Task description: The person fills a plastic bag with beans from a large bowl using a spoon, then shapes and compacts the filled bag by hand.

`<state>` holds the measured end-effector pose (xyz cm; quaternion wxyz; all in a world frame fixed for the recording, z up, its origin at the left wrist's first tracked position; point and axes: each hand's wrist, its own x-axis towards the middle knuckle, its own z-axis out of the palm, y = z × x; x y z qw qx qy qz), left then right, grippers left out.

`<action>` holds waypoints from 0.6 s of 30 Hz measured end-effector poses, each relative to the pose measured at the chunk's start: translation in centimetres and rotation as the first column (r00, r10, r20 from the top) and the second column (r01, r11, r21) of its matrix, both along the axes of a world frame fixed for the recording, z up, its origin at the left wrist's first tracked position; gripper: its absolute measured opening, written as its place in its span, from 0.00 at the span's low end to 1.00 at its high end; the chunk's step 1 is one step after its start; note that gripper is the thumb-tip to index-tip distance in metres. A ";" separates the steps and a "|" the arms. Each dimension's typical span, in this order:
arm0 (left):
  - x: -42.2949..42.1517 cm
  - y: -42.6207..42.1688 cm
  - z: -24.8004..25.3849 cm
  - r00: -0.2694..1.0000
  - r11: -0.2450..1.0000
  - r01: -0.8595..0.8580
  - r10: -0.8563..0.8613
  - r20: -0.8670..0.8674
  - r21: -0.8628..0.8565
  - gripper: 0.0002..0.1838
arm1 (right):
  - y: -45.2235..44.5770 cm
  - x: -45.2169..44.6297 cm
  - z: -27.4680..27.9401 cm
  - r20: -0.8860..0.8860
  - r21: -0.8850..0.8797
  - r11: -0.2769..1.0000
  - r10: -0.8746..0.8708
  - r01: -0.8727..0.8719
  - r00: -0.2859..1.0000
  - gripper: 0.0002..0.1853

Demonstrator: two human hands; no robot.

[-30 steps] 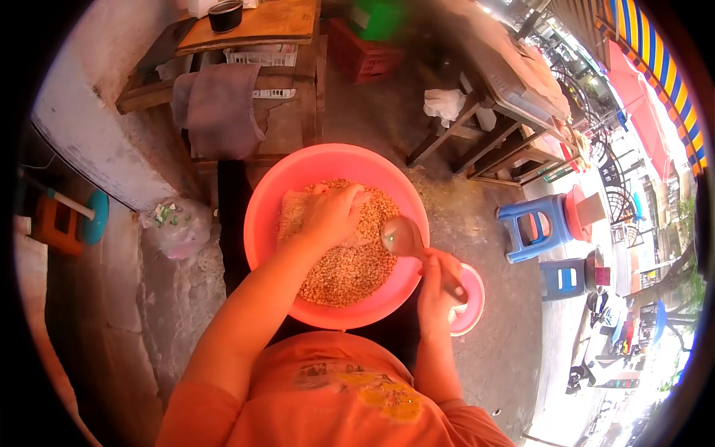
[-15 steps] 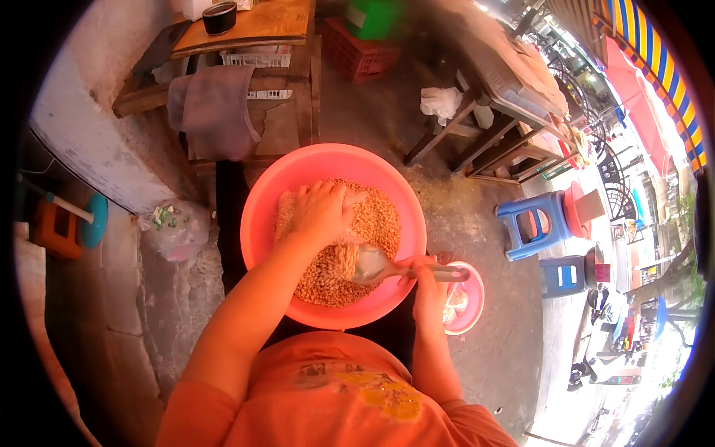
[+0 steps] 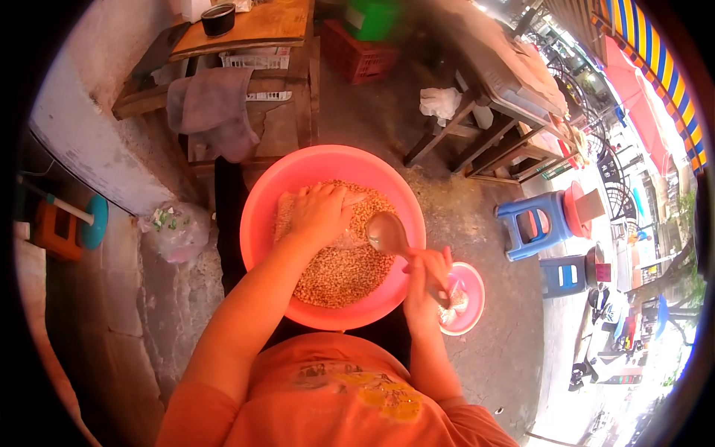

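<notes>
A large pink basin (image 3: 261,186) holds a bed of small tan grains or beans (image 3: 339,277). My left hand (image 3: 320,214) is in the basin, its fingers curled over what looks like a clear plastic bag (image 3: 284,212) of the same grains; the fingertips are partly hidden. In my right hand (image 3: 426,272) is the handle of a metal ladle (image 3: 387,234). Its bowl hangs over the right side of the grains, tilted, and looks nearly bare. Beside the basin, below my right hand, stands a small pink tub (image 3: 471,298) with a plastic bag (image 3: 456,302) in it.
A wooden table (image 3: 253,26) with a dark bowl (image 3: 219,20) and a hanging cloth (image 3: 212,108) stands ahead left. Blue stools (image 3: 532,220) are on the right. A knotted plastic bag (image 3: 179,231) lies on the floor at left, and a red crate (image 3: 365,59) sits ahead.
The ladle has lifted out of the grains and swung up and right, its handle turning downward in my right hand. My left hand has stayed in nearly the same place.
</notes>
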<state>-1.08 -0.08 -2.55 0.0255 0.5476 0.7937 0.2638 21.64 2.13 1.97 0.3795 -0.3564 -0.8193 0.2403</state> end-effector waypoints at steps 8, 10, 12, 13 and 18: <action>-0.1 0.1 0.8 0.999 0.997 0.025 -0.022 0.042 -0.068 0.22 | -1.4 0.4 -0.3 0.173 -0.244 0.955 0.213 -0.168 0.961 0.12; 0.1 -0.1 1.5 0.999 0.996 0.026 -0.023 0.049 -0.080 0.24 | -1.7 -0.1 -0.8 0.152 -0.211 0.933 0.327 -0.292 0.933 0.12; 0.1 -0.2 1.6 0.998 0.996 0.027 -0.022 0.052 -0.083 0.25 | -1.7 -0.2 -1.3 0.094 -0.335 0.899 0.331 -0.283 0.939 0.13; 0.1 -0.2 1.6 0.998 0.997 0.024 -0.020 0.052 -0.075 0.26 | -1.6 -0.2 -1.4 0.065 -0.391 0.877 0.329 -0.279 0.942 0.14; 0.0 0.0 1.2 0.998 0.998 0.016 -0.013 0.054 -0.058 0.27 | -0.9 0.1 -0.2 -0.241 -0.544 0.792 0.171 -0.279 0.955 0.16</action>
